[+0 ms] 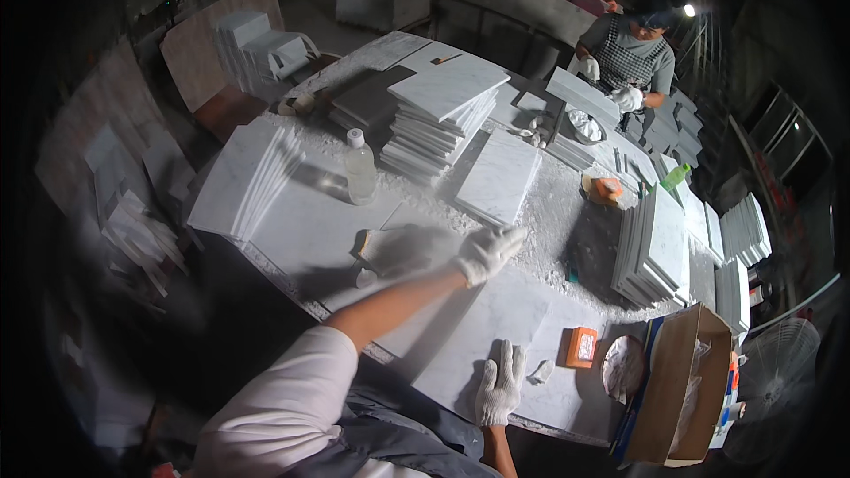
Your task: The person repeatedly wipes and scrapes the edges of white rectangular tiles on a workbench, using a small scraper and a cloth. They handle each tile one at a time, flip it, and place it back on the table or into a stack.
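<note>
Resting flat on the tabletop (553,273), the right hand (500,387) looks empty; the left hand (487,254), fingers outstretched, has marble tiles (500,175) at twelve o'clock. Reaching, I'd guess; gripping calls for curled fingers.

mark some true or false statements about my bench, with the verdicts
1. The left hand and right hand both wear white gloves. True.
2. A small orange box sits to the right of the right hand. True.
3. The right hand holds the small orange box. False: its fingers are extended, apart from the box.
4. A capped bottle stands upright. True.
5. The capped bottle is right of both hands. False: it is left of them.
</note>
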Demonstrator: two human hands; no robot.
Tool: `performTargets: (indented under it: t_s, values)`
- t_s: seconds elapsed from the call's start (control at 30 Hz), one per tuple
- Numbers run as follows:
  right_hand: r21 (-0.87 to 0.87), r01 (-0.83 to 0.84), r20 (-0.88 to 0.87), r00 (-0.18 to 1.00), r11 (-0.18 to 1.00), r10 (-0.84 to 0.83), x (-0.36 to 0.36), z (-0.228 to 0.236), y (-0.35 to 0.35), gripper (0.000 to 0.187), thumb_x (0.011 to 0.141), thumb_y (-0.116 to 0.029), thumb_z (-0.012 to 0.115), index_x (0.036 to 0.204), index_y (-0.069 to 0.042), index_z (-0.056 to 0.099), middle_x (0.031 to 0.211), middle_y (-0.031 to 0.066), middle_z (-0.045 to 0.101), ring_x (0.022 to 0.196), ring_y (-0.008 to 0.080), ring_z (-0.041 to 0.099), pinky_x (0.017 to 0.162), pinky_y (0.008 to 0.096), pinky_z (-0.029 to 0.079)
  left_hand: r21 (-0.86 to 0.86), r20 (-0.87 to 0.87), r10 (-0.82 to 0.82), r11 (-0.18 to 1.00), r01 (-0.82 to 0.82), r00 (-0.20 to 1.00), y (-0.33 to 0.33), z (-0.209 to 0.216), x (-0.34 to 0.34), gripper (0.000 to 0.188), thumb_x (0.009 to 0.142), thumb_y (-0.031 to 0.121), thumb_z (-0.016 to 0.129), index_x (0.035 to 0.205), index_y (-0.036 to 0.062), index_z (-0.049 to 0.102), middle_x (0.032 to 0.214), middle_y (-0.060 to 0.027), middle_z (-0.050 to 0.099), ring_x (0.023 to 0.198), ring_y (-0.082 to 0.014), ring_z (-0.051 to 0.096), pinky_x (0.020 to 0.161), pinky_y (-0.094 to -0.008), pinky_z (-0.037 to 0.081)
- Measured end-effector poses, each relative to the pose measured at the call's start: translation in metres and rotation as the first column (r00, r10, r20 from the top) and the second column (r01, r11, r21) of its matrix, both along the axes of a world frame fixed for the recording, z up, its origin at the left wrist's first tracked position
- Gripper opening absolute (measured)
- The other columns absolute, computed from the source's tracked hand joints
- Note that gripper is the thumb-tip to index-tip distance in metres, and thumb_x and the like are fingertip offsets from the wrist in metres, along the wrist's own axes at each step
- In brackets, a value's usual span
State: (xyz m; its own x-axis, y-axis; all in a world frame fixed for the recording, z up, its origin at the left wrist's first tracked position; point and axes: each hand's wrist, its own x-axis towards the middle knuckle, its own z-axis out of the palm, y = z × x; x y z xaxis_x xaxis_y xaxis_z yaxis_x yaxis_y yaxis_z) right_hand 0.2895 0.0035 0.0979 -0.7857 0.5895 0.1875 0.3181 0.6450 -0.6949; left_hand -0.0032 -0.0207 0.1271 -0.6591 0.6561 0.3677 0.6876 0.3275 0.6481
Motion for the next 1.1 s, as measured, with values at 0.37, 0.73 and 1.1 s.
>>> performTargets:
  t_s: [0.37, 0.73, 1.1]
  values:
    - [0.001, 0.067, -0.046, 0.997, 0.998, -0.067, 0.000, 0.000, 0.003, 0.045, 0.094, -0.020, 0.066, 0.138, -0.010, 0.065, 0.138, 0.0232, 0.059, 0.124, 0.0436, 0.057, 0.106, 0.0471, 0.046, -0.405, -0.707, 0.167, 0.701, -0.586, 0.688, -0.072, 0.116, -0.210, 0.059, 0.093, 0.035, 0.068, 0.148, 0.0237, 0.049, 0.141, -0.0059, 0.056, 0.131, -0.0284, 0.052, 0.114, -0.0483, 0.037]
    - [-0.002, -0.009, -0.173, 0.985, 1.000, 0.008, -0.010, 0.019, 0.007, 0.040, 0.098, -0.032, 0.054, 0.125, -0.004, 0.066, 0.116, 0.0206, 0.061, 0.100, 0.0417, 0.061, 0.087, 0.0470, 0.049, -0.567, -0.612, 0.008, 0.692, -0.446, 0.791, -0.086, 0.131, -0.254, 0.068, 0.081, 0.049, 0.079, 0.142, 0.0255, 0.059, 0.126, -0.0090, 0.069, 0.114, -0.0322, 0.067, 0.096, -0.0475, 0.051]
    - [-0.039, 0.071, -0.020, 0.997, 0.997, -0.072, -0.002, -0.003, 0.009, 0.044, 0.100, -0.026, 0.065, 0.140, -0.010, 0.063, 0.143, 0.0203, 0.057, 0.126, 0.0403, 0.058, 0.107, 0.0428, 0.047, -0.628, -0.589, 0.018, 0.619, -0.472, 0.808, -0.052, 0.135, -0.255, 0.065, 0.085, 0.056, 0.070, 0.140, 0.0227, 0.057, 0.126, -0.0181, 0.066, 0.115, -0.0405, 0.065, 0.096, -0.0513, 0.051]
